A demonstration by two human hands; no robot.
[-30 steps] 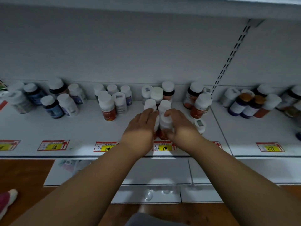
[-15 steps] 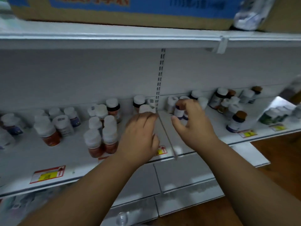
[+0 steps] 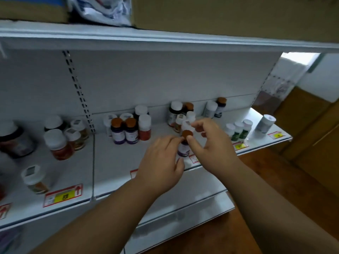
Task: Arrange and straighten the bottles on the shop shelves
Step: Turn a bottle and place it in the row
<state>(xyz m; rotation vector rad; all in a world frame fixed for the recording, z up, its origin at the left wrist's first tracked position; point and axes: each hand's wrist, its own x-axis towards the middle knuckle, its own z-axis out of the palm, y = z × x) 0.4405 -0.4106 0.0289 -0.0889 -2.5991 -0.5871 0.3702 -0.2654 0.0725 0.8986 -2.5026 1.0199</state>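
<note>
A small bottle with a brown cap [image 3: 185, 146] stands near the front edge of the white shelf [image 3: 113, 162]. My left hand [image 3: 161, 160] curls round its left side. My right hand [image 3: 211, 145] grips it from the right, thumb at the cap. Behind it stand white-capped bottles [image 3: 187, 121]. To the left, two brown-capped purple bottles [image 3: 124, 131] stand beside a red bottle with a white cap [image 3: 145, 127].
More bottles fill the left bay [image 3: 58, 143]. Green-labelled bottles [image 3: 238, 130] and a tilted white one [image 3: 265, 123] stand at the shelf's right end. Price tags [image 3: 63, 195] line the front edge. Cardboard boxes [image 3: 220, 13] sit on the shelf above. Wooden floor lies to the right.
My view has swung right along the shelf. Both hands left the white-capped bottles in the left bay and now close on the brown-capped bottle in the right bay.
</note>
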